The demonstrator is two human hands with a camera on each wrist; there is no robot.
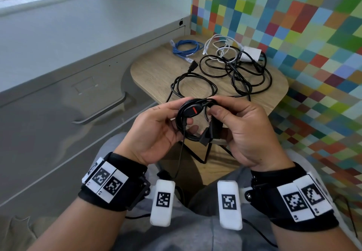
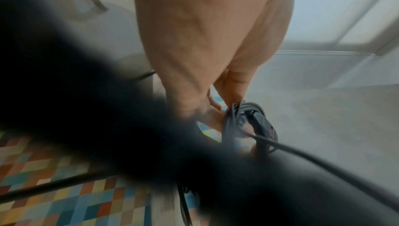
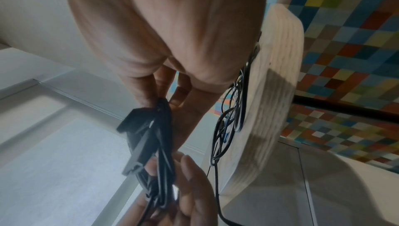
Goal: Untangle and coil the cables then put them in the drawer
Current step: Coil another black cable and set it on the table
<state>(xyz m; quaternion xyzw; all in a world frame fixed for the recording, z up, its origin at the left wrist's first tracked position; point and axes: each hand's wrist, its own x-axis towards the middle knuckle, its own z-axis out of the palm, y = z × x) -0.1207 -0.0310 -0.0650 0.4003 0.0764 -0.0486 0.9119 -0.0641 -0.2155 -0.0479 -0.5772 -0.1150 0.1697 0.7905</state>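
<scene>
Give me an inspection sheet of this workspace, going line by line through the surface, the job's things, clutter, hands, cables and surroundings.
Surface: small wooden table with rounded corners, on thin black legs.
Job's things: black coil held between both hands; blue cable loosely looped at the table's far side; drawer shut.
Clutter: white charger among the tangle.
Hands: left hand and right hand both grip the black coil.
Cables: white cable and black cables tangled together; another black cable lies in a loose loop; one thin end hangs from the coil toward the lap.
Surroundings: grey cabinet on the left, multicoloured checkered carpet.
</scene>
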